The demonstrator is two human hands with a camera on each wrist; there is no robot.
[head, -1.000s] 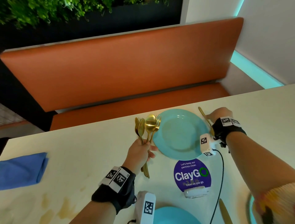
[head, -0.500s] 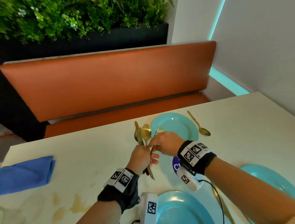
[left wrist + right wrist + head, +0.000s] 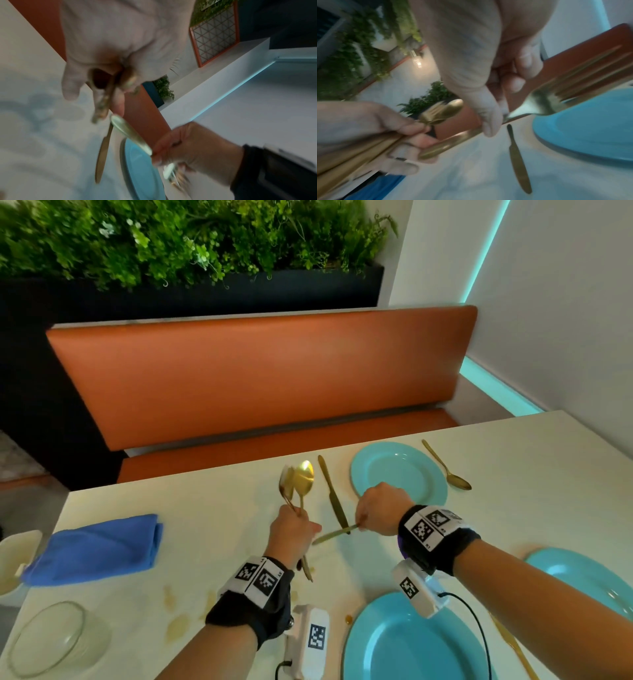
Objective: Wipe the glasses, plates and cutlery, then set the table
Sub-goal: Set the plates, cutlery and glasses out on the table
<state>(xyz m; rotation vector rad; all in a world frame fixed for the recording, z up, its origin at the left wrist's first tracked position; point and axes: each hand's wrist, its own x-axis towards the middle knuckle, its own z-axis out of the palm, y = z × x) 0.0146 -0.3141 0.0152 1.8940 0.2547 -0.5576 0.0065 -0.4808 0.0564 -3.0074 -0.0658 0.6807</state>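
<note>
My left hand [image 3: 291, 529] is closed around a bunch of gold cutlery [image 3: 297, 484], and the spoon and fork heads stick up above my fist while the handles poke out below it, over the middle of the bench [image 3: 212, 508]. My right hand [image 3: 380, 508] is just beside it and pinches one gold fork [image 3: 556, 97] by its thin neck. From my right wrist I can see the prongs of that fork point out over the rim of a blue plate [image 3: 399, 470], and the end of its handle sits close to my left fingers [image 3: 412, 129]. A gold knife [image 3: 333, 494] lies flat on the bench between my two hands and that plate, which sits near the far edge. On the other side of the plate lies a gold spoon [image 3: 445, 465], just beside the rim. Another blue plate [image 3: 411, 642] sits at the near edge under my right wrist, and a third blue plate [image 3: 582, 580] is by the right edge. A folded blue cloth [image 3: 99, 546] lies toward the left edge, well apart from my hands. A clear glass bowl [image 3: 51, 638] sits in the near left corner. There are brown stains [image 3: 178, 621] on the bench near my left arm. An orange seat [image 3: 260, 378] runs along the far edge.
</note>
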